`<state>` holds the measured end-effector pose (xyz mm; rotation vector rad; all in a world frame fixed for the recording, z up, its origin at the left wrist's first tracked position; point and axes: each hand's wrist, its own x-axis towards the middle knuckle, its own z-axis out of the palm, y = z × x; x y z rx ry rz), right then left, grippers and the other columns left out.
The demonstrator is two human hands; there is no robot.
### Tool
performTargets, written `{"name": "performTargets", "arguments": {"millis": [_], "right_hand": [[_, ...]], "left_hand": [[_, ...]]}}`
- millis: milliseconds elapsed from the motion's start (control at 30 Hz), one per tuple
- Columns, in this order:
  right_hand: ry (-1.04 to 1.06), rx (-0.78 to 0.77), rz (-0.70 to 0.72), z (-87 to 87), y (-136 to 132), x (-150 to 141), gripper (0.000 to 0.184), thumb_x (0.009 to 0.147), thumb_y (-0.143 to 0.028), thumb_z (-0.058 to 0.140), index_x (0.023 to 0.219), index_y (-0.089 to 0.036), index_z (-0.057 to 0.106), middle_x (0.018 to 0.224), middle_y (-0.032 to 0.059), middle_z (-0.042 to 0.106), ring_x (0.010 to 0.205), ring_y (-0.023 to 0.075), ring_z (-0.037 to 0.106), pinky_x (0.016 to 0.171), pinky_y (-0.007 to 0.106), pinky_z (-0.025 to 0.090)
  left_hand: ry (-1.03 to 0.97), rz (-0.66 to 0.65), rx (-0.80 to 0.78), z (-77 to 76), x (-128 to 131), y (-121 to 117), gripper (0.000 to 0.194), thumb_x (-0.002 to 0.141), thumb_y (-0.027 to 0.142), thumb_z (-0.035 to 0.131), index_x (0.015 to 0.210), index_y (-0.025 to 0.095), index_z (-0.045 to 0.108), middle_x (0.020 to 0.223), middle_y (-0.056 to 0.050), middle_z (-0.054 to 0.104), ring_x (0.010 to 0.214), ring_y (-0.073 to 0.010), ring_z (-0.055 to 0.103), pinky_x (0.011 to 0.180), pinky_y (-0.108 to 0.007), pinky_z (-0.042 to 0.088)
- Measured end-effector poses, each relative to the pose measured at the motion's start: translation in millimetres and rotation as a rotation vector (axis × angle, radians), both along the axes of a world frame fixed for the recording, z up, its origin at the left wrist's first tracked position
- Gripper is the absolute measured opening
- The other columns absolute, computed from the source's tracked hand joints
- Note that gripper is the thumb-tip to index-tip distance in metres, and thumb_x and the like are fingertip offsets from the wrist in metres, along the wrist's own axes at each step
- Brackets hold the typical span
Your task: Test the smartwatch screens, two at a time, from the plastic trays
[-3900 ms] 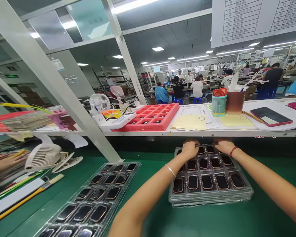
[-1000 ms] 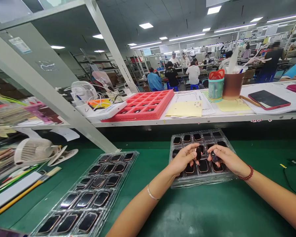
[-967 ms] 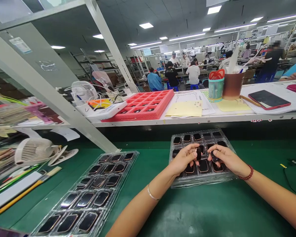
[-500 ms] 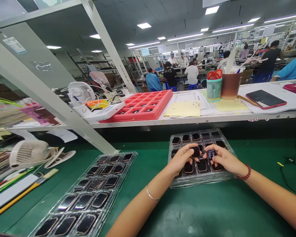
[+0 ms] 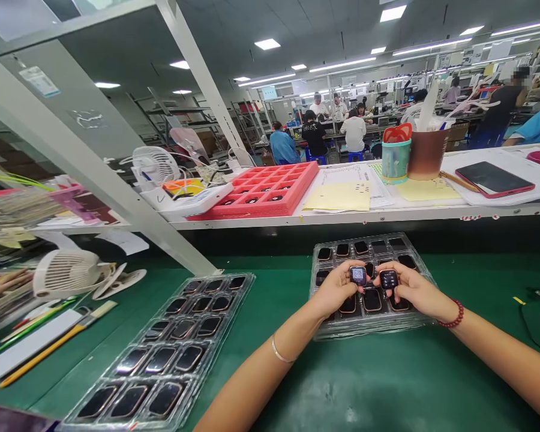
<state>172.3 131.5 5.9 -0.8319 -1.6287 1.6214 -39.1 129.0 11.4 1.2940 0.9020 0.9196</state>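
Observation:
Between thumb and fingers, my left hand [image 5: 336, 289] grips a smartwatch case [image 5: 358, 275] whose lit screen shows a square code-like pattern. My right hand [image 5: 411, 289] pinches a second smartwatch case [image 5: 389, 279] with a gold-toned rim and small icons glowing on its dark screen. Neither watch has a strap. Both are held close together above a clear plastic tray [image 5: 364, 329], where rows of dark-screened watch cases sit in compartments. My hands hide part of those rows. To the left lies another clear tray [image 5: 245, 300] with several watch cases [image 5: 189, 358].
A slanted white post [image 5: 162, 237] meets the green bench [image 5: 342, 384] behind the left tray. A small fan [image 5: 67, 271], a brush [image 5: 58, 348] and a ruler lie far left. The raised shelf holds a red foam tray [image 5: 292, 204], cups and a phone [image 5: 495, 179]. A cable runs at right.
The left watch's screen has gone from dark to a lit code pattern. The right watch has turned a little and still shows icons. The whole view has shifted slightly.

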Motion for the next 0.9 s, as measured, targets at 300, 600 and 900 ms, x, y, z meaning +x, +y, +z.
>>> {"name": "performTargets", "arguments": {"millis": [300,600,900], "right_hand": [[-0.012,-0.013,-0.029,0.0,1.2,0.9,0.038,0.075,-0.013,0.044,0.113,-0.020,0.050,0.103,0.0061,0.062,0.069,0.0116,0.056,0.057,0.025,0.048],[-0.093,0.057,-0.047,3.3,-2.5,-1.4,0.032,0.074,-0.014,0.054,0.105,-0.020,0.050,0.086,0.0018,0.062,0.061,0.0105,0.051,0.053,0.023,0.043],[-0.076,0.038,-0.027,2.1,-1.4,-0.4,0.040,0.077,-0.012,0.046,0.116,-0.021,0.049,0.101,0.0053,0.061,0.068,0.0111,0.056,0.057,0.025,0.048]], "left_hand": [[0.057,0.010,0.007,0.7,-1.6,0.2,0.033,0.075,0.034,0.062,0.101,0.014,0.053,0.082,-0.005,0.065,0.055,-0.0072,0.054,0.048,-0.018,0.034],[0.011,0.038,-0.076,1.9,0.3,0.3,0.031,0.079,0.024,0.046,0.107,0.015,0.055,0.084,-0.007,0.067,0.058,-0.0095,0.059,0.048,-0.019,0.035],[0.057,0.019,-0.026,2.5,0.7,0.1,0.041,0.070,0.014,0.051,0.111,0.016,0.053,0.090,-0.006,0.066,0.063,-0.0097,0.059,0.051,-0.019,0.036]]}}
